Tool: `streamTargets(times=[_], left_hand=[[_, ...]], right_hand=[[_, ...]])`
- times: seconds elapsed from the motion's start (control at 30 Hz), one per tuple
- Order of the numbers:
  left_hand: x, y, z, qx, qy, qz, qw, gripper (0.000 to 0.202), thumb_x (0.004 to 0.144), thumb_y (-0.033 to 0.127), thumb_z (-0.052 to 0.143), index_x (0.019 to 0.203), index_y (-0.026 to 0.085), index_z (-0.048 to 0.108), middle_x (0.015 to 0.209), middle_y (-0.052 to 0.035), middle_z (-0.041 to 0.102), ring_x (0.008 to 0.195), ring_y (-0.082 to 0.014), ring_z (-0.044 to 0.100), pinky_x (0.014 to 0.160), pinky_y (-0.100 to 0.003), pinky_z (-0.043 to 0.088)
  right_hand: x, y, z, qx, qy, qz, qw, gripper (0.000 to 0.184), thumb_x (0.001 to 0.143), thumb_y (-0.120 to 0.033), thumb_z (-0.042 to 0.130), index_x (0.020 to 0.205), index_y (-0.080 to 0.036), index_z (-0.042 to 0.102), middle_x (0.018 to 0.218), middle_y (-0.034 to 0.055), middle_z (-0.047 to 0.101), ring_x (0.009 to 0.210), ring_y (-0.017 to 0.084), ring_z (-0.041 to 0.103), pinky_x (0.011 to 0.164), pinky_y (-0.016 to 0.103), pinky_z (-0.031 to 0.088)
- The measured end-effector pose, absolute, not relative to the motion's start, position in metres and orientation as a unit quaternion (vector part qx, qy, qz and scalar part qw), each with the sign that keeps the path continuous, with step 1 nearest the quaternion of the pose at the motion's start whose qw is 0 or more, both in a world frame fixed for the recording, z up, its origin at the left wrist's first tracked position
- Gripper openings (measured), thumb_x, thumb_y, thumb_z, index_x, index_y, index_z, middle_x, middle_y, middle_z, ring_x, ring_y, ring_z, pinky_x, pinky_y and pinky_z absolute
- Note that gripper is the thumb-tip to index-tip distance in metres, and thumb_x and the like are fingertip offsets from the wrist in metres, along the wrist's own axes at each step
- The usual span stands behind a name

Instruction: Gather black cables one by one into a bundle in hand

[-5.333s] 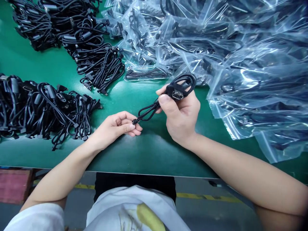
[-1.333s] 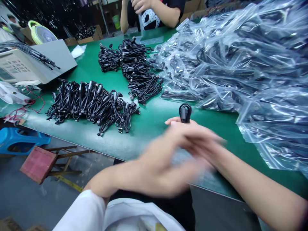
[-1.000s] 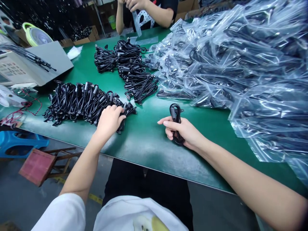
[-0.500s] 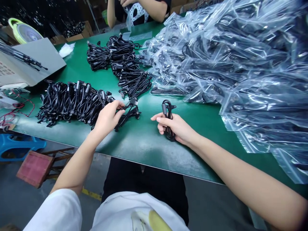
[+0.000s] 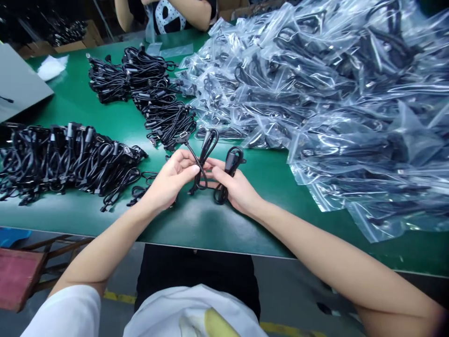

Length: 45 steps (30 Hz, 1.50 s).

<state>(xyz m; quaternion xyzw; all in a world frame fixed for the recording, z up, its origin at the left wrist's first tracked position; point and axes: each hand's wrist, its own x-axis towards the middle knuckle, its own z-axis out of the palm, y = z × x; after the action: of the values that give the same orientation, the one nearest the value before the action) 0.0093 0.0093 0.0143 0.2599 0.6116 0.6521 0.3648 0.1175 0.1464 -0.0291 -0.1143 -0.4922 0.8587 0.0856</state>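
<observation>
While the left hand (image 5: pixel 167 181) pinches its cable (image 5: pixel 207 142) between thumb and fingers (image 5: pixel 190 172), the right hand (image 5: pixel 242 187) clasps a second cable (image 5: pixel 232 161), and the two bundles sit side by side, just apart, above the surface (image 5: pixel 210 229). Loops show at the top of both; on the left one, a plug (image 5: pixel 183 135) juts out on its own strand. Right fingers stretch across behind that bundle, and whether they press on it, I cannot tell. Just past the left wrist, a small clump (image 5: pixel 137 193) of cables lies half hidden. Further out that side comes the long heap (image 5: pixel 66 159), black and tangled. Beyond the hands, another heap (image 5: pixel 154 93) runs toward the far edge, and right against it rises the mound of clear bags (image 5: pixel 298 103), cables inside, spreading down the right side. Across the surface, another person (image 5: pixel 199 14) holds up a clear bag (image 5: pixel 150 23), while a white tissue (image 5: pixel 52 68) lies near a grey box (image 5: pixel 21 84).
</observation>
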Motion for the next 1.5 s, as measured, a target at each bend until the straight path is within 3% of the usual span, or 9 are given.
streamTargets(times=[0.07, 0.17, 0.37, 0.5, 0.63, 0.9, 1.13, 1.27, 1.5], left_hand=[[0.013, 0.018, 0.003, 0.267, 0.632, 0.642, 0.342, 0.027, 0.083, 0.032, 0.076, 0.094, 0.019, 0.055, 0.098, -0.0036, 0.069, 0.093, -0.0158, 0.068, 0.080, -0.026, 0.054], [0.009, 0.021, -0.007, 0.298, 0.660, 0.605, 0.333, 0.020, 0.083, 0.028, 0.074, 0.093, 0.018, 0.059, 0.100, -0.0035, 0.067, 0.093, -0.0148, 0.065, 0.078, -0.025, 0.053], [-0.013, 0.011, -0.003, 0.196, 0.670, 0.653, 0.294, 0.024, 0.082, 0.034, 0.074, 0.096, 0.019, 0.061, 0.084, 0.0001, 0.063, 0.072, -0.0104, 0.060, 0.065, -0.022, 0.048], [-0.017, 0.008, 0.001, 0.193, 0.613, 0.640, 0.421, 0.033, 0.077, 0.042, 0.079, 0.086, 0.017, 0.061, 0.072, 0.0017, 0.061, 0.063, -0.0097, 0.057, 0.063, -0.023, 0.048], [-0.016, 0.009, 0.003, 0.183, 0.588, 0.649, 0.446, 0.040, 0.066, 0.037, 0.088, 0.082, 0.017, 0.057, 0.073, 0.0022, 0.064, 0.064, -0.0105, 0.061, 0.066, -0.025, 0.051], [-0.012, 0.010, 0.006, 0.141, 0.613, 0.652, 0.423, 0.043, 0.056, 0.034, 0.093, 0.075, 0.016, 0.059, 0.065, 0.0032, 0.063, 0.059, -0.0111, 0.061, 0.064, -0.026, 0.053], [-0.012, 0.007, 0.004, 0.162, 0.607, 0.655, 0.420, 0.033, 0.068, 0.037, 0.086, 0.084, 0.015, 0.067, 0.075, -0.0005, 0.066, 0.069, -0.0130, 0.064, 0.072, -0.028, 0.056], [-0.014, 0.005, 0.001, 0.177, 0.605, 0.655, 0.416, 0.029, 0.073, 0.035, 0.083, 0.090, 0.016, 0.070, 0.086, -0.0023, 0.068, 0.078, -0.0131, 0.064, 0.074, -0.026, 0.055], [-0.012, 0.009, 0.002, 0.156, 0.596, 0.666, 0.421, 0.038, 0.065, 0.037, 0.088, 0.082, 0.016, 0.061, 0.075, 0.0003, 0.066, 0.065, -0.0118, 0.062, 0.068, -0.027, 0.055]], right_hand=[[0.117, 0.146, -0.031, -0.114, -0.508, 0.851, 0.064, 0.050, 0.083, -0.049, 0.074, 0.126, -0.025, 0.066, 0.112, 0.0050, 0.071, 0.088, 0.017, 0.068, 0.079, 0.032, 0.059], [0.117, 0.149, -0.034, -0.132, -0.544, 0.828, 0.038, 0.057, 0.085, -0.051, 0.072, 0.131, -0.019, 0.060, 0.085, 0.0027, 0.070, 0.067, 0.015, 0.064, 0.064, 0.029, 0.057], [0.123, 0.153, -0.020, -0.130, -0.597, 0.791, -0.031, 0.043, 0.087, -0.045, 0.067, 0.118, -0.016, 0.066, 0.074, -0.0004, 0.063, 0.059, 0.011, 0.057, 0.056, 0.024, 0.050], [0.127, 0.149, -0.012, -0.137, -0.660, 0.734, -0.085, 0.026, 0.083, -0.043, 0.068, 0.085, -0.017, 0.069, 0.067, -0.0002, 0.060, 0.059, 0.012, 0.055, 0.058, 0.025, 0.049], [0.126, 0.147, -0.013, -0.158, -0.677, 0.713, -0.084, 0.030, 0.081, -0.045, 0.067, 0.066, -0.019, 0.061, 0.063, 0.0008, 0.058, 0.057, 0.012, 0.054, 0.055, 0.026, 0.048], [0.126, 0.145, -0.016, -0.150, -0.693, 0.702, -0.071, 0.028, 0.081, -0.043, 0.065, 0.068, -0.020, 0.060, 0.064, 0.0004, 0.057, 0.056, 0.013, 0.053, 0.051, 0.025, 0.048], [0.125, 0.147, -0.014, -0.162, -0.674, 0.717, -0.074, 0.026, 0.080, -0.044, 0.067, 0.081, -0.018, 0.067, 0.066, 0.0004, 0.060, 0.056, 0.012, 0.053, 0.051, 0.024, 0.048], [0.126, 0.147, -0.015, -0.165, -0.679, 0.711, -0.077, 0.031, 0.081, -0.047, 0.067, 0.074, -0.016, 0.066, 0.065, 0.0012, 0.060, 0.055, 0.011, 0.053, 0.051, 0.024, 0.048], [0.126, 0.146, -0.016, -0.160, -0.672, 0.719, -0.073, 0.029, 0.080, -0.045, 0.070, 0.078, -0.017, 0.068, 0.065, 0.0002, 0.060, 0.054, 0.011, 0.052, 0.051, 0.024, 0.048]])
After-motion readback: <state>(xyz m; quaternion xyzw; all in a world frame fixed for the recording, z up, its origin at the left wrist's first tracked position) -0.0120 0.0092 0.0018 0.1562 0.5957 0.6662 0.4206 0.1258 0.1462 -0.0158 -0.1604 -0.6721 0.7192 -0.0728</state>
